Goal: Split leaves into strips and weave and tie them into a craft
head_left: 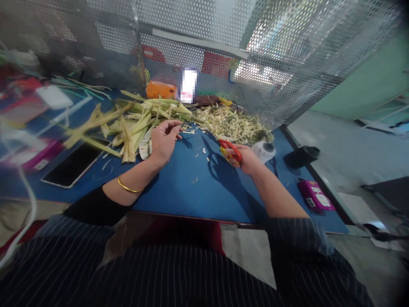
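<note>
My right hand [247,158] is closed around the red and yellow handles of a pair of scissors [230,150], whose dark blades point up and left over the blue table. My left hand [165,140] is held with bent fingers and the thumb close to the fingertips. Whatever it pinches, if anything, is too small to make out. Just beyond and left of it lie long pale-green husk strips [131,125]. A loose heap of short cut pieces [234,123] spreads behind the scissors, and a few tiny scraps [204,150] lie between my hands.
The blue table [188,187] ends at a perforated metal screen [191,30]. On it are a black-screened phone [76,164], an orange pack [161,90], a lit screen [189,85], a white roll [263,152], a dark cylinder [301,157] and a purple pack [315,195].
</note>
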Available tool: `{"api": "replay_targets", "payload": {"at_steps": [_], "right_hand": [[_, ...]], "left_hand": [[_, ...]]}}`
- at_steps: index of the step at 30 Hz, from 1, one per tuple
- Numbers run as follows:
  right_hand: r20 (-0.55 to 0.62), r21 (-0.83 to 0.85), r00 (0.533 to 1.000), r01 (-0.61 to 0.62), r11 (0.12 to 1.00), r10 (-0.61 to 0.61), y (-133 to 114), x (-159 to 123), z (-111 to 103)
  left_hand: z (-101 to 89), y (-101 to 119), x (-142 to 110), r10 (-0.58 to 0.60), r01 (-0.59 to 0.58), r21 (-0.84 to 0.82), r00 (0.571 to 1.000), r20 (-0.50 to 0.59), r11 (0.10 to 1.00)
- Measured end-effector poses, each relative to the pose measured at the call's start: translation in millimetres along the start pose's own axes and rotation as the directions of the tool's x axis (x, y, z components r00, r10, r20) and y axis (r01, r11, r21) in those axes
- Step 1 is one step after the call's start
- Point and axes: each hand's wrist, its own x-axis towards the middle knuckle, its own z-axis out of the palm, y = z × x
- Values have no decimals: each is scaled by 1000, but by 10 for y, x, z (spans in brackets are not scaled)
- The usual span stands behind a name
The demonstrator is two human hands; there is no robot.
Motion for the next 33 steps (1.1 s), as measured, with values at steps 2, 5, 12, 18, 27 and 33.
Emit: {"api": "replay_targets", "payload": {"at_steps": [2, 5, 12, 18, 27, 33], "right_hand": [[129, -16, 991, -27, 1000, 29, -20, -72, 62], [243, -107, 964, -87, 990, 111, -56, -14, 251], [-60, -9, 998, 1, 1000, -1, -119, 399, 278], [204, -129, 971, -102, 986, 127, -70, -359, -288], [-63, -124, 996, -72, 990, 64, 159, -331, -294], [92, -233, 996, -1, 972, 23, 60, -601, -286]], "left_hand": [[8, 13, -21, -4, 4, -1, 1000, 9, 1000], [10, 5, -45, 1, -1, 12, 999, 43, 1000], [-15, -78, -45, 8, -12, 44, 996, 92, 999], [20, 15, -111, -58, 52, 51, 992, 115, 997], [30, -65, -86, -115, 113, 26, 987, 115, 993], [14, -71, -79, -131, 128, 40, 985, 109, 991]]}}
